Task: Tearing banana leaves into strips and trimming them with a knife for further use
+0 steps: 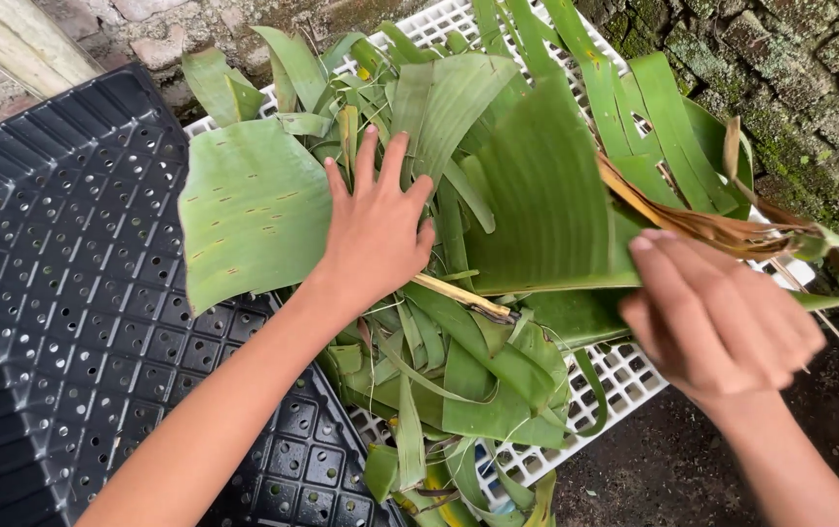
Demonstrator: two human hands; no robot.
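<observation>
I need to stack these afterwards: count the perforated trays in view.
2. A black tray lies at left under the left hand's arm; a white tray sits beneath the leaf pile. Leaves may hide more.

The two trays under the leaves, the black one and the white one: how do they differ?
The black tray is dark with round holes in square cells; the white tray is pale with an open square grid. The black tray lies mostly bare, while the white tray is largely covered by green leaves. The black tray sits at the left; the white tray lies under both hands. Both are perforated plastic.
</observation>
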